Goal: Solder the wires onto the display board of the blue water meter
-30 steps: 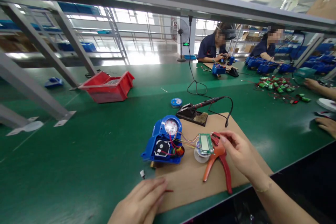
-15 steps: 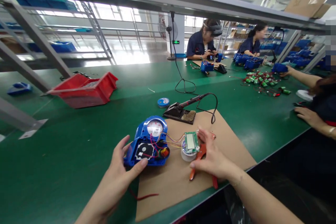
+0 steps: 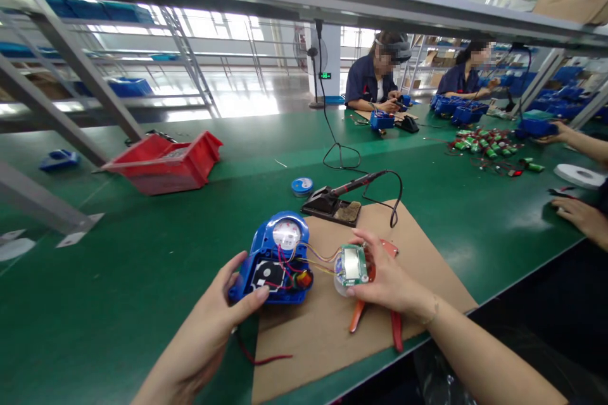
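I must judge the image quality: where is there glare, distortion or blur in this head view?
Head view: the windows and shiny floor behind the red bin are blown out white; straight rails bow from wide-angle distortion; the left hand on the blue meter housing and the right hand at the small display board look sharp; faces opposite are pixelated.

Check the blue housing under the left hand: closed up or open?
Open. The blue housing shows its dial, black part and coloured wires running to the green board.

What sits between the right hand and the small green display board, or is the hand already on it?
Nothing visible intervenes. The right hand already touches the green display board, fingers at its right edge. The left hand grips the blue meter housing; thin wires join both.
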`<state>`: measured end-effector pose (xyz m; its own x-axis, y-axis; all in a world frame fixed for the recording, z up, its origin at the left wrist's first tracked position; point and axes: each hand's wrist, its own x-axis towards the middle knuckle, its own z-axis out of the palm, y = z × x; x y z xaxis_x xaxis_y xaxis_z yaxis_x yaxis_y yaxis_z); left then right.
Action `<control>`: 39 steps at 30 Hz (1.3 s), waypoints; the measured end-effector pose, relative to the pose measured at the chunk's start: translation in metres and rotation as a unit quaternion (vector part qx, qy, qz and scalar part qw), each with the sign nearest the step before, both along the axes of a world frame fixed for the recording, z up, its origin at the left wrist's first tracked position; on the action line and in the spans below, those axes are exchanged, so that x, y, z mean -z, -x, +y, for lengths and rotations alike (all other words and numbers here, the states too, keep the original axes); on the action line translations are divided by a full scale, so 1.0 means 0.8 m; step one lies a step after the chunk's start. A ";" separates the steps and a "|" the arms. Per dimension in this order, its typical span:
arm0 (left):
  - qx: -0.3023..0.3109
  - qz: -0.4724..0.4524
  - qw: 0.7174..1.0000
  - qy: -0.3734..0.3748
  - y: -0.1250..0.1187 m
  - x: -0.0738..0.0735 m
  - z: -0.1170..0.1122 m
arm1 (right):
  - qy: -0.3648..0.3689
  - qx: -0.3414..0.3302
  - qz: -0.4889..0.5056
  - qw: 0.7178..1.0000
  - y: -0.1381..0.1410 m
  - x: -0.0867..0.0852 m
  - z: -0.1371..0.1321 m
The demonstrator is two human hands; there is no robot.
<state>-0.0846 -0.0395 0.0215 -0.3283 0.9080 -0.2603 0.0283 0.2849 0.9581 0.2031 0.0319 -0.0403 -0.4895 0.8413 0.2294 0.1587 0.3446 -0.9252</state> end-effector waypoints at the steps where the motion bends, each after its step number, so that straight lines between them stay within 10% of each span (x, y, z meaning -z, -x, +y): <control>1: 0.006 -0.010 1.000 0.006 0.000 0.000 0.000 | -0.002 -0.001 -0.002 1.000 0.001 0.002 -0.001; 10: 0.005 -0.088 0.996 -0.023 0.006 0.018 -0.015 | 0.005 0.023 0.008 1.000 0.014 0.020 -0.005; 20: -0.056 -0.126 0.990 -0.037 0.052 0.006 -0.055 | -0.027 -0.049 0.017 0.998 0.072 -0.017 0.010; 29: -0.186 -0.014 0.978 -0.093 0.169 -0.001 -0.125 | -0.023 -0.134 0.065 0.989 0.257 -0.013 0.007; 39: -0.371 0.079 0.917 -0.125 0.289 0.006 -0.267 | -0.038 -0.189 0.086 0.977 0.482 0.033 -0.094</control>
